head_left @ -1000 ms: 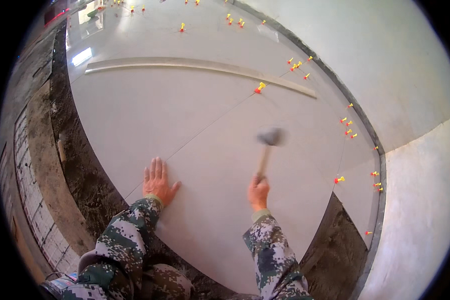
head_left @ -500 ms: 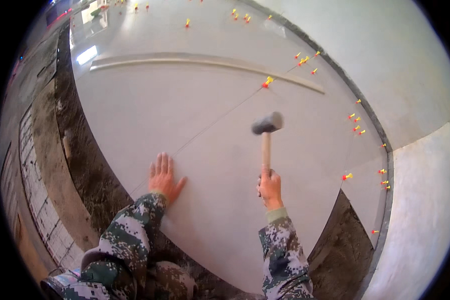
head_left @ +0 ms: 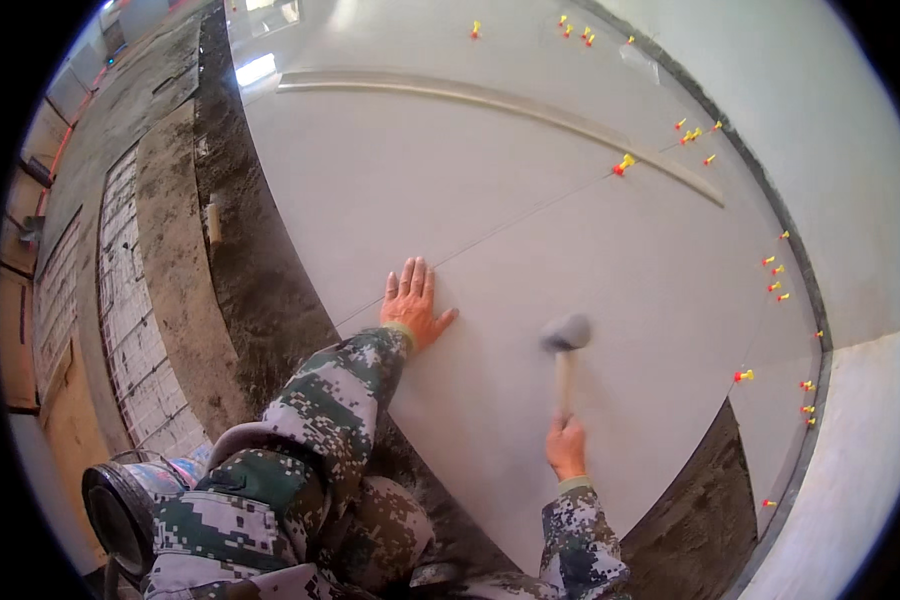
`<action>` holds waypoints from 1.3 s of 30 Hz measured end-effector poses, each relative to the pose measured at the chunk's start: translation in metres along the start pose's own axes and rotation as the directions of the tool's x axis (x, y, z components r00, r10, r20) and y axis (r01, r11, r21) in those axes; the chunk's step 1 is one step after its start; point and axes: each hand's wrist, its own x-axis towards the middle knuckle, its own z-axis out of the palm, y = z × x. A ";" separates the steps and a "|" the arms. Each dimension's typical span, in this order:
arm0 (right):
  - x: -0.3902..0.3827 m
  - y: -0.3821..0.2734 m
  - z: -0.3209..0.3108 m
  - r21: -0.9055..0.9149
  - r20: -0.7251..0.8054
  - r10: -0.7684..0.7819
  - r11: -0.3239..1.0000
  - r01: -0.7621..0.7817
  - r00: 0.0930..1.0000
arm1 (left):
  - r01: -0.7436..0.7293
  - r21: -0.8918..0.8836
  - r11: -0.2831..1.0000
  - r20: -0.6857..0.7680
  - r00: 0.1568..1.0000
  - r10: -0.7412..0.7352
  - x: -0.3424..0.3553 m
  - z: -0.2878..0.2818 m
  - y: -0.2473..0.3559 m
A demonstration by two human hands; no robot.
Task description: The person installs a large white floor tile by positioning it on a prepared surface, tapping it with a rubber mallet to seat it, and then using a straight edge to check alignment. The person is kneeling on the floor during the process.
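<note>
My left hand (head_left: pixel 416 305) lies on a large pale grey tile (head_left: pixel 470 400) with its fingers stretched out, just below a seam running up to a red and yellow levelling clip (head_left: pixel 623 165). Lower and to the right, my right hand (head_left: pixel 567 445) grips a mallet (head_left: pixel 567 335) by its light handle; the grey head is blurred over the same tile. Whether the head touches the surface, I cannot tell.
A long straightedge (head_left: pixel 500 103) lies across the tiles. More clips (head_left: pixel 770 262) line the seams beside the walls (head_left: pixel 850 180). Dark mortar (head_left: pixel 692 500) borders the tiles. A bucket (head_left: pixel 120 510) stands at lower left, near mesh-covered strips (head_left: pixel 120 230).
The view has shifted, showing more of the left side and the bucket. My right hand and mallet sit lower in the picture; my left hand remains spread on the tile.
</note>
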 end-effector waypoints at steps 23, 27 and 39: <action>-0.028 -0.049 0.005 0.029 0.043 -0.070 0.997 0.069 0.997 | -0.020 0.012 1.000 0.154 0.988 0.018 -0.032 -0.018 0.010; -0.005 -0.131 -0.029 0.208 0.493 0.415 0.797 -0.567 0.765 | 0.036 0.059 0.998 0.211 0.976 -0.048 -0.052 -0.022 -0.012; -0.096 -0.034 -0.023 0.024 0.223 0.378 0.919 -0.393 0.899 | 0.124 0.055 0.991 0.054 0.990 -0.127 -0.023 -0.013 -0.022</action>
